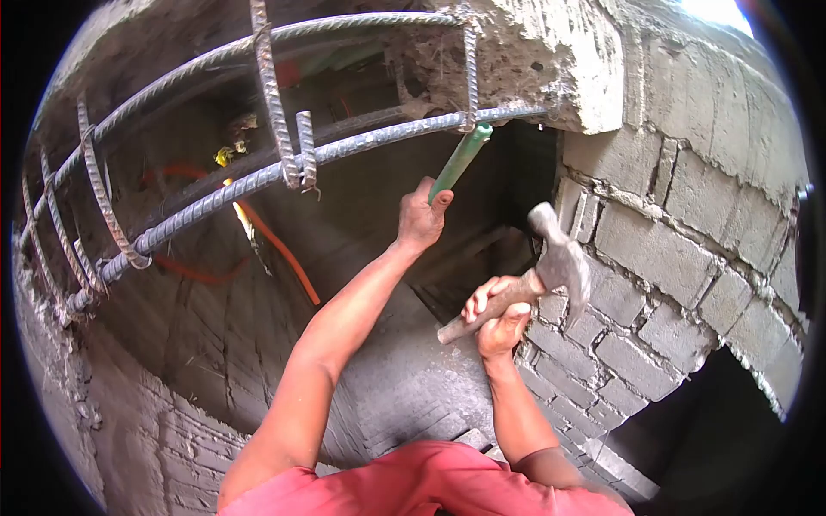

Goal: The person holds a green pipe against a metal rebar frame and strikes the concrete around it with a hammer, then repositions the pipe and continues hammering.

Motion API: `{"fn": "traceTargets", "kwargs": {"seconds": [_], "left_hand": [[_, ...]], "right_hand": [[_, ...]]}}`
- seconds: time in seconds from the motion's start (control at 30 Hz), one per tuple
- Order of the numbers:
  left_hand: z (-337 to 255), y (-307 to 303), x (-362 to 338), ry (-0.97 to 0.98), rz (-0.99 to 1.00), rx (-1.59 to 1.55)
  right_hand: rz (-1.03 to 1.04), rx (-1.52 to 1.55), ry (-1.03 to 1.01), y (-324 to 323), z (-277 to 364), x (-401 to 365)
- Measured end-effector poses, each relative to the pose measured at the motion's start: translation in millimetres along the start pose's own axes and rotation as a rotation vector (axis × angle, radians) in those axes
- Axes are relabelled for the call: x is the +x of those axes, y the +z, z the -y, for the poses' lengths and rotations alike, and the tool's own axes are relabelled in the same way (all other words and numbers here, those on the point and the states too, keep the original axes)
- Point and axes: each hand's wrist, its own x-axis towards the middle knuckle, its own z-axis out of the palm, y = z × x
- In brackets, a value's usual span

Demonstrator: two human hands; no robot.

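My left hand (422, 215) is wrapped round a green rod (461, 162), raised with its far end close to the lower steel bar and the broken concrete edge. The rod's lower end is hidden in my fist. Lower and to the right, my right hand (501, 316) grips a claw hammer (557, 256) by its worn brown handle. The hammer's striking face points up, its claw down to the right. Hammer and rod are apart. Above my left hand runs the ribbed rebar (379, 132), tied with bent stirrups (274, 95).
Rough broken concrete (559, 60) juts out at the top, where the bars enter it. A grey block wall (654, 232) stands on the right, with a dark opening (701, 430) low in it. An orange tube (280, 249) hangs behind the bars at left.
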Motion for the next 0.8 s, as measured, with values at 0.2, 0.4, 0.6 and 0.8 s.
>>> {"fn": "traceTargets", "kwargs": {"seconds": [0.2,0.4,0.6,0.8], "left_hand": [[17.8,11.6,3.1,-0.081,0.034,-0.082],[19.3,-6.9,18.7,-0.096,0.175,-0.074],[11.1,-2.4,18.6,-0.162,0.233,-0.072],[14.8,10.1,17.6,-0.204,0.250,-0.139]], "right_hand": [[-0.171,0.385,-0.400,67.5,30.5,29.3],[-0.236,0.321,-0.555,62.1,17.4,35.1],[-0.086,0.127,-0.386,49.9,-33.6,26.2],[0.000,0.011,-0.370,29.2,-64.6,49.6]]}}
